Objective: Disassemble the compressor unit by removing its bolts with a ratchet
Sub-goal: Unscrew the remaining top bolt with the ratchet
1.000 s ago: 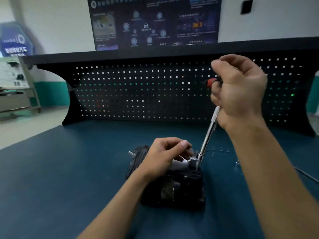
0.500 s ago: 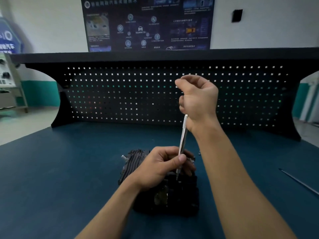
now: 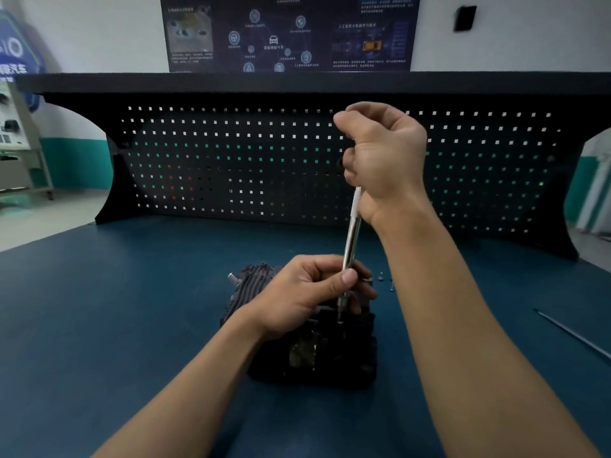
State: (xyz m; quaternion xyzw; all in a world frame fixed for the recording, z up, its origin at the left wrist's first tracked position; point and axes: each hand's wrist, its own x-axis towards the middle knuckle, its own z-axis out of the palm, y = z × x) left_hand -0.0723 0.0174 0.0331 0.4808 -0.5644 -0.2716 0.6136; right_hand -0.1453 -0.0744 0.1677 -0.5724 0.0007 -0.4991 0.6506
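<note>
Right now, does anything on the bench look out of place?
Little: a few small loose bolts lie on the table beside the compressor, where they could roll, and a thin rod lies alone at the right. No damage shows.

The right hand (image 3: 385,160) hides the top end of the ratchet (image 3: 350,239). The left hand (image 3: 307,292), pinching its lower shaft, covers the tool's tip and the top of the compressor unit (image 3: 314,355). Small loose parts (image 3: 381,277) just behind are too small to identify. A thin rod (image 3: 572,335) near the table's right edge is cut off.
</note>
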